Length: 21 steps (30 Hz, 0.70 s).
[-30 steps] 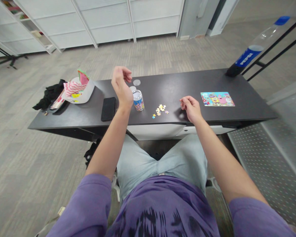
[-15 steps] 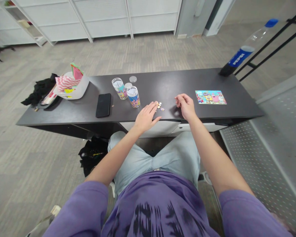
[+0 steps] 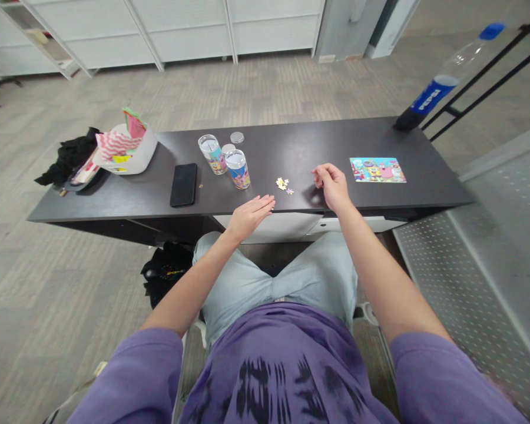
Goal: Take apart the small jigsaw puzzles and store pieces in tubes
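Observation:
Near the front edge of the dark table (image 3: 287,141), my left hand (image 3: 250,217) is held flat with its fingers stretched out. A tiny pale speck shows beside its fingertips, too small to name. A small heap of jigsaw puzzle pieces (image 3: 282,183), mostly yellowish with a purple one, lies just beyond those fingers. To the right of the heap, my right hand (image 3: 332,184) rests low over the table with its fingers curled in; whatever they may hold is hidden. A colourful cartoon picture card (image 3: 377,169) lies flat to the right of that hand.
Two clear cartoon-printed canisters (image 3: 237,169) stand left of the pieces, with metal lids (image 3: 237,137) behind them. Further left are a black phone (image 3: 184,185) and a white basket (image 3: 135,156) of packets. A Pepsi bottle (image 3: 428,99) stands at the back right corner.
My left hand has drawn back from the puzzle pieces toward the table's front edge, leaving the heap uncovered. My right hand has stayed in place, fingers still curled.

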Available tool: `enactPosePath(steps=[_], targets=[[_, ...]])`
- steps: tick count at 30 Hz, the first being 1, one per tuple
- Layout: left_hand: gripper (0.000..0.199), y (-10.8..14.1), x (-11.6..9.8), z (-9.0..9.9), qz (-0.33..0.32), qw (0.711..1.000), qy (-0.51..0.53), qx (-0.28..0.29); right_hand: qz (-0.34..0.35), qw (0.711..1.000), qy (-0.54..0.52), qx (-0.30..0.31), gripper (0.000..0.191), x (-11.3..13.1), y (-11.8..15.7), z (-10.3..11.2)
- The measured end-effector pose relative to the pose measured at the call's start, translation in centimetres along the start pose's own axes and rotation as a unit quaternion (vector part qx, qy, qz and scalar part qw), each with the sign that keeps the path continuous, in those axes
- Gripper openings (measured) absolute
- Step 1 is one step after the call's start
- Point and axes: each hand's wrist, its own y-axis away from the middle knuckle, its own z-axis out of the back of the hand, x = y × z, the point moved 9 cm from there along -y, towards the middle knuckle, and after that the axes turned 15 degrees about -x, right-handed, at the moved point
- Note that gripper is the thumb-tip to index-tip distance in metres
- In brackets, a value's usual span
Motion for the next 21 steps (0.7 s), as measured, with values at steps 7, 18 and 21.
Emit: enactPosePath(steps=[7, 18, 21], targets=[[0.030, 1.1, 0.6, 0.2, 0.022, 0.999, 0.036, -0.007, 0.001, 1.000, 0.009, 0.004, 0.064, -0.1, -0.1, -0.1], [0.027, 0.5, 2.2, 0.5, 0.052, 0.996, 0.065, -0.041, 0.007, 1.000, 0.001, -0.006, 0.061, -0.3, -0.2, 0.1], [0.025, -0.5, 2.2, 0.9, 0.059, 0.994, 0.067, -0.061, 0.008, 1.000, 0.003, -0.005, 0.060, -0.4, -0.2, 0.2]])
